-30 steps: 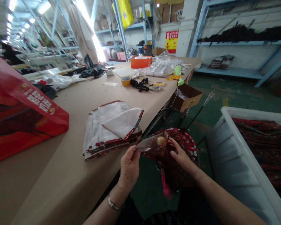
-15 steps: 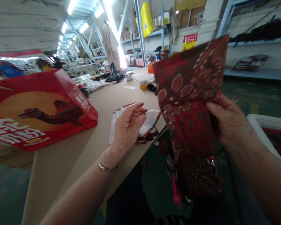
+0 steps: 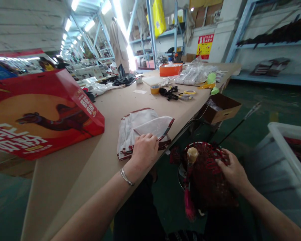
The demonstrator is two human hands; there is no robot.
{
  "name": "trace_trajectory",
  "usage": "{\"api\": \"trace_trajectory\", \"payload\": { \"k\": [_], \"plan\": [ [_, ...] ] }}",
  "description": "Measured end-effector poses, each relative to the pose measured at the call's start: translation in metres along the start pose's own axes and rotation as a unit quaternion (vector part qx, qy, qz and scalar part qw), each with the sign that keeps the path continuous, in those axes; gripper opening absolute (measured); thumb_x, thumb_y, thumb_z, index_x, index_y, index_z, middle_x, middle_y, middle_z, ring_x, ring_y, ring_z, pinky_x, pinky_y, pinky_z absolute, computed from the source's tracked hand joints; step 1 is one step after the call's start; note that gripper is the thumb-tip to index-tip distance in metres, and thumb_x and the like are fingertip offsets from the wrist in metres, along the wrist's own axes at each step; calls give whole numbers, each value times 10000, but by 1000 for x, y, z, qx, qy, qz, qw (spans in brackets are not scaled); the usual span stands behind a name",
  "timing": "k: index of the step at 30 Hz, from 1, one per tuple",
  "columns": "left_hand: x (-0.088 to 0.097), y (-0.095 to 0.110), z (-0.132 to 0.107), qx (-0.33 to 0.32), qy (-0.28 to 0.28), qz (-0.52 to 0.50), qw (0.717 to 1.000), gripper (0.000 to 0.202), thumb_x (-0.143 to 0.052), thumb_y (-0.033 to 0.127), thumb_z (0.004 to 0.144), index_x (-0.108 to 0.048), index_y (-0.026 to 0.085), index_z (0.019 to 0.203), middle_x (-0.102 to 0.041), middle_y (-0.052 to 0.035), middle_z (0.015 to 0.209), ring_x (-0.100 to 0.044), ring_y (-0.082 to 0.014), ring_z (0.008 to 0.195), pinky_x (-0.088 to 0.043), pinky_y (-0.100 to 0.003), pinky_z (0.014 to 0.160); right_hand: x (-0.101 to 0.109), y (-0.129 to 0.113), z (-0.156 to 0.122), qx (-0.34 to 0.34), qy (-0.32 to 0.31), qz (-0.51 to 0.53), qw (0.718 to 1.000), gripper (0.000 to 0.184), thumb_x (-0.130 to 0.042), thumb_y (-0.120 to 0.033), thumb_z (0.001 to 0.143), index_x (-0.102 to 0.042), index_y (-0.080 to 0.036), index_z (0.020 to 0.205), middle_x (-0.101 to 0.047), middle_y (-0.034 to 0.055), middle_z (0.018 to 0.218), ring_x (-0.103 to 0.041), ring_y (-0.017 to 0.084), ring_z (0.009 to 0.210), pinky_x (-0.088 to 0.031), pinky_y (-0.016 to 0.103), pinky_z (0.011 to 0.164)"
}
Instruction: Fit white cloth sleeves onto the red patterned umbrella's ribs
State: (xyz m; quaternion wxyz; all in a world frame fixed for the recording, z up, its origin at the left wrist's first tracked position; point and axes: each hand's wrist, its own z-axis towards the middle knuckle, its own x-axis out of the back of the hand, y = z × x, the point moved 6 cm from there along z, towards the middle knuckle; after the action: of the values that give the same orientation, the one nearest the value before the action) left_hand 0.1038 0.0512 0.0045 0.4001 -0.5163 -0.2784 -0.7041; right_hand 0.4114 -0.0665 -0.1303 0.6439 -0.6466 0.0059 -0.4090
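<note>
Cloth stack (image 3: 143, 119) is lying on table (image 3: 72, 177), ahead of our nearer left hand (image 3: 144, 150); its curled fingers are touching the edge, grip unclear; our right hand (image 3: 233, 169) is resting loosely parted on red cloth (image 3: 208, 182).

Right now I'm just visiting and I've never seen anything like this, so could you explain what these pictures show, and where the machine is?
There is no machine arm here: these are a person's own bare hands. One camera, worn on the person's head, takes the view, looking forward and down.

On the brown-covered table lies a stack of folded white cloths with dark red patterned edges. To its left stands a glossy red bag with a camel picture; farther back is an open orange box.

The left hand, with a silver bracelet above it, touches the stack's near edge. The right hand touches dark red patterned cloth below the table's edge. I cannot tell whether either hand grips.
</note>
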Motion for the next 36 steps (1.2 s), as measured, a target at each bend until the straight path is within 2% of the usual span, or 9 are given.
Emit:
{"api": "trace_trajectory", "payload": {
  "k": [3, 7, 11, 15, 23, 26, 30, 32, 36],
  "plan": [
    [2, -8, 5, 21, -3, -33, 999, 264, -440, 201, 875, -667, 172, 744, -674, -87, 814, -609, -217, 795, -427, -338, 769, -1, -104, -19, 211, -60, 17, 976, 129, -511, -311, 877, -605, -243, 932, -643, 44, 903, -609, 199, 847, -484, 348, 823],
    [14, -18, 8, 71, 35, -102, 992, 216, -474, 158, 815, -679, 170, 751, -684, -72, 800, -625, -197, 773, -445, -302, 726, -34, -243, -39, 472, -145, -20, 869, 177, -461, -178, 915, -606, -212, 1011, -617, 65, 973, -552, 192, 957, -466, 336, 875],
    [34, -21, 4, 65, 87, -154, 982, 183, -491, 110, 748, -663, 173, 755, -674, -54, 819, -619, -179, 809, -456, -280, 742, -101, -294, -9, 524, -157, -213, 809, 183, -527, -179, 868, -631, -135, 1011, -611, 122, 1044, -517, 266, 1041, -436, 434, 929],
    [52, -20, -8, 45, 108, -137, 984, 151, -486, 90, 710, -608, 178, 694, -633, -42, 765, -589, -173, 757, -448, -278, 694, -133, -295, 24, 482, -184, -343, 785, 206, -460, -109, 859, -649, -124, 938, -642, 141, 987, -574, 262, 966, -484, 368, 790],
    [46, -28, -48, 95, 95, -198, 971, 145, -471, 97, 727, -584, 187, 737, -598, -24, 733, -565, -161, 682, -434, -287, 635, -46, -272, -6, 377, -136, -292, 868, 221, -509, -149, 804, -591, -164, 1008, -676, 71, 870, -642, 208, 781, -460, 297, 678],
    [27, -26, -67, 186, 110, -437, 873, 113, -484, 124, 743, -572, 191, 769, -558, 23, 631, -535, -122, 556, -446, -244, 533, -48, -239, -52, 371, -212, -230, 875, 223, -474, -89, 806, -600, -170, 971, -673, 65, 883, -636, 190, 807, -449, 278, 706],
    [9, -2, -91, 286, 118, -718, 623, 113, -598, 248, 773, -533, 201, 852, -579, 41, 660, -546, -108, 524, -496, -226, 455, -78, -173, -93, 279, -323, -184, 885, 233, -385, -113, 882, -609, -168, 847, -653, 53, 773, -626, 167, 724, -417, 252, 648],
    [2, 16, -98, 309, 81, -780, 538, 203, -672, 277, 739, -534, 190, 860, -596, 32, 661, -552, -106, 529, -512, -226, 450, -87, -150, -102, 217, -358, -96, 903, 238, -396, -170, 899, -624, -171, 827, -646, 40, 745, -610, 158, 700, -403, 246, 627],
    [-23, 41, -112, 346, -12, -795, 499, 248, -725, 310, 697, -584, 148, 820, -625, -2, 656, -555, -106, 522, -506, -213, 433, -80, -124, -100, -20, -333, 270, 903, 268, -543, -412, 852, -668, -181, 798, -663, 30, 748, -599, 165, 710, -445, 256, 644]
  ]
}}
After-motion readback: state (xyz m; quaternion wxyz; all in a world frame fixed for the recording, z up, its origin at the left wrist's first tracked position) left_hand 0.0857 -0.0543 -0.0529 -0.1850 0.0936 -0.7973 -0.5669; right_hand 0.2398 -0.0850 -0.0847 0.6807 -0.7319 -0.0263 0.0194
